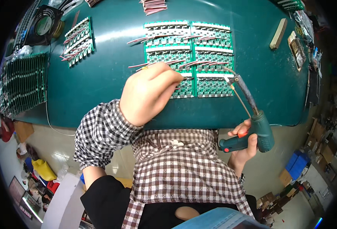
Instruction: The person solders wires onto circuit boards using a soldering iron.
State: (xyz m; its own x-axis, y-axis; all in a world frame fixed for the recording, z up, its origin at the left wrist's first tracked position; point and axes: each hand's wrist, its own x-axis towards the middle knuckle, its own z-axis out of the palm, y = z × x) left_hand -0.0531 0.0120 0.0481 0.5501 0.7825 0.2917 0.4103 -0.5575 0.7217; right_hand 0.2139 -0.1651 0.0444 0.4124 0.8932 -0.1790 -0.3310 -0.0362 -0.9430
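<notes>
Two side-by-side panels of green circuit boards (214, 90) lie on the green table, with white connector rows and small dark parts. Short red, black and white wires (210, 63) stick out from several rows. My left hand (147, 89) is over the lower part of the left panel, fingers pinched together. Something thin and dark shows at its fingertips; I cannot make out what. In my right hand (246, 142) is a green soldering gun (262, 129) with a red trigger, a finger near the trigger. Its bent tip and thin feed tube reach the right panel's right edge.
Another wired board (79, 42) lies to the left, near a black fan (43, 26). A stack of green boards (25, 82) stands at the left edge. Bundled wires (153, 6) lie at the back. A wooden block (278, 33) and a worn tray-like piece (296, 50) lie at right.
</notes>
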